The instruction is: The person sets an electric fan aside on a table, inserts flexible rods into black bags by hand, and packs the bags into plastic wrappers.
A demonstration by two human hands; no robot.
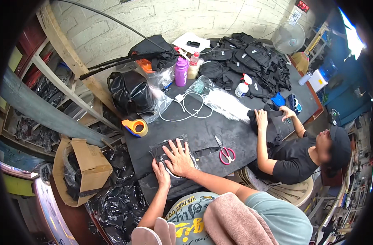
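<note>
Lying on the black table [186, 130] in the head view, a flat black package [157, 151] wears wrinkled, glossy clear plastic. The right hand [180, 159] spreads over its top, fingers straight; the left hand [162, 174] rests uncurled at its near-left edge, neither grasping.

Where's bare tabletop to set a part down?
Black table is bare between white cable and scissors; between scissors and co-worker's forearm. Crowded: far end, with black bags, purple bottle; nearer, black packet under right hand.
</note>
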